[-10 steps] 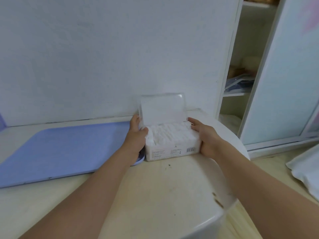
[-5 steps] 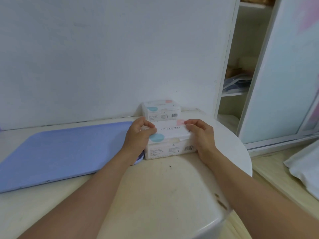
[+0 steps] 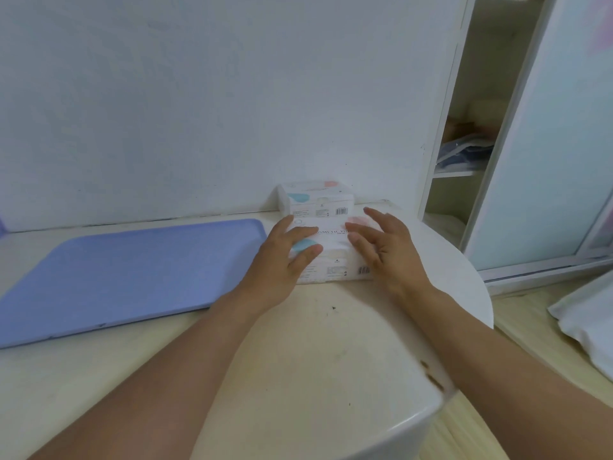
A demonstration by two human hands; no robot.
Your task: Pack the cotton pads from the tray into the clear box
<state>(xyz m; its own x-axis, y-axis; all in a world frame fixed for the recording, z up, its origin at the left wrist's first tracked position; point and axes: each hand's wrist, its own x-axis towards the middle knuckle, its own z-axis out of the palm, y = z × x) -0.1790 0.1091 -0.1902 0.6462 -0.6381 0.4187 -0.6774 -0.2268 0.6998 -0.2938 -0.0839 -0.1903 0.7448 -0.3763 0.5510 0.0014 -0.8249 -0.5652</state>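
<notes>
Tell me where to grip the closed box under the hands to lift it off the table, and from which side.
Grip the clear box by its two short ends, coming from above with the left hand and right hand on opposite sides. Its lid lies flat and shut, the ends look free, and the tray sits close on the left, so probably keep that grip high.

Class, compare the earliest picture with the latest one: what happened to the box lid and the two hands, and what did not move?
The clear box's lid, upright a second ago, is now shut. The left hand and right hand, which gripped the box's sides, have opened, fingers spread over the lid. The blue tray and the second box behind stayed put.
</notes>
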